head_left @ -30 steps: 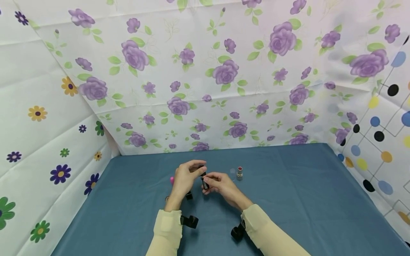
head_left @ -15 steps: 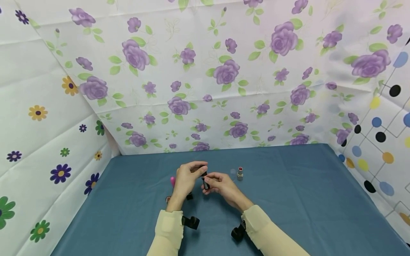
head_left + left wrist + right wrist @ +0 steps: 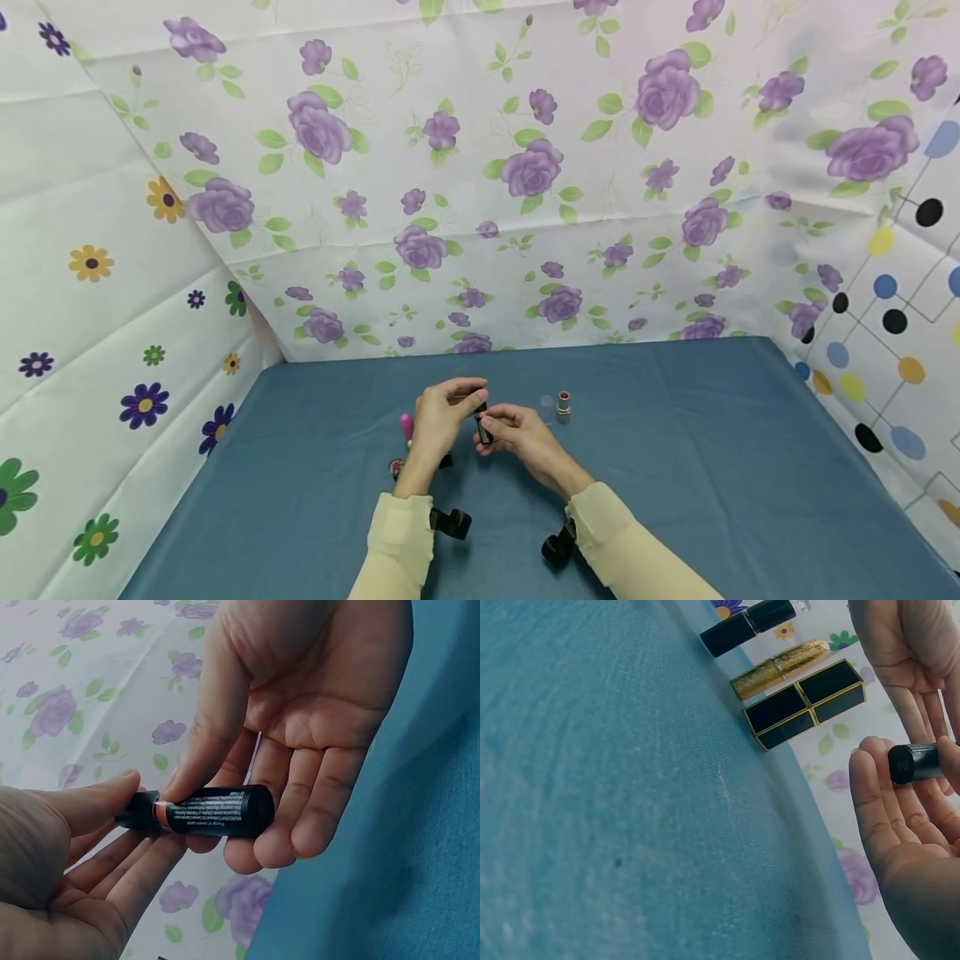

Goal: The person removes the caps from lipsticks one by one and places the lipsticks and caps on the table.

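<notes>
Both hands hold one black lipstick tube between them above the table. My left hand pinches its upper, cap end between thumb and fingers. My right hand holds the body, its thumb on top and its fingers underneath. In the left wrist view the body carries small white print, and an orange-red band shows near the cap. The right wrist view shows the tube's flat end over the right fingers; the rest is hidden by the hand.
Right of the hands stands an uncapped red lipstick beside a clear cap. A pink-topped item and a small reddish round item are partly behind the left wrist. A gold tube lies between a black-and-gold tube and a black tube.
The left hand and forearm have shifted slightly right, uncovering more of the pink-topped and reddish round items. Both hands keep their hold on the lipstick tube.
</notes>
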Demonstrator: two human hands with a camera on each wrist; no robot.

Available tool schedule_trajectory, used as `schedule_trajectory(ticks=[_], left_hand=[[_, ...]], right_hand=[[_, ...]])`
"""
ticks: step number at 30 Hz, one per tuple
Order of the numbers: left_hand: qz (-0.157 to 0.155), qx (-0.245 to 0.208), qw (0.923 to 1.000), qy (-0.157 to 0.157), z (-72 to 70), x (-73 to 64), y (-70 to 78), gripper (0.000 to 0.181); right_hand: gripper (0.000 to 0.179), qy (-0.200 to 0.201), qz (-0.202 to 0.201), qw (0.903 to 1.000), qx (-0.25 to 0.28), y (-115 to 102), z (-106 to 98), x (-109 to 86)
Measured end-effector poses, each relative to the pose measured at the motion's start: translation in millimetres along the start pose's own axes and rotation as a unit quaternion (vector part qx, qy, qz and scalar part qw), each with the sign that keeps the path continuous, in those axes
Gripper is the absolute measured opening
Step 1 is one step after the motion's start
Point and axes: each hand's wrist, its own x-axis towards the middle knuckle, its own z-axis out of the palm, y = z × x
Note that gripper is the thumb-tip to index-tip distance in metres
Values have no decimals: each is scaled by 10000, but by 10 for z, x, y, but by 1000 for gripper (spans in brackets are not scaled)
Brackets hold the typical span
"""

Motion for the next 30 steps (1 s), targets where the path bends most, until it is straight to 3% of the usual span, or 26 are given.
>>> schedule_trajectory(ticks=[10, 20, 30], left_hand=[[115, 153, 9997, 129, 41, -4, -31, 26], [-39, 182, 9997, 164, 39, 4, -4, 24], [17, 183, 9997, 151, 48, -6, -24, 23]], right_hand=[[48, 57, 17, 10000, 55, 28, -6, -5], [47, 127, -7, 9999, 26, 18, 4, -3], [46, 209, 20, 9998, 8, 26, -6, -6]])
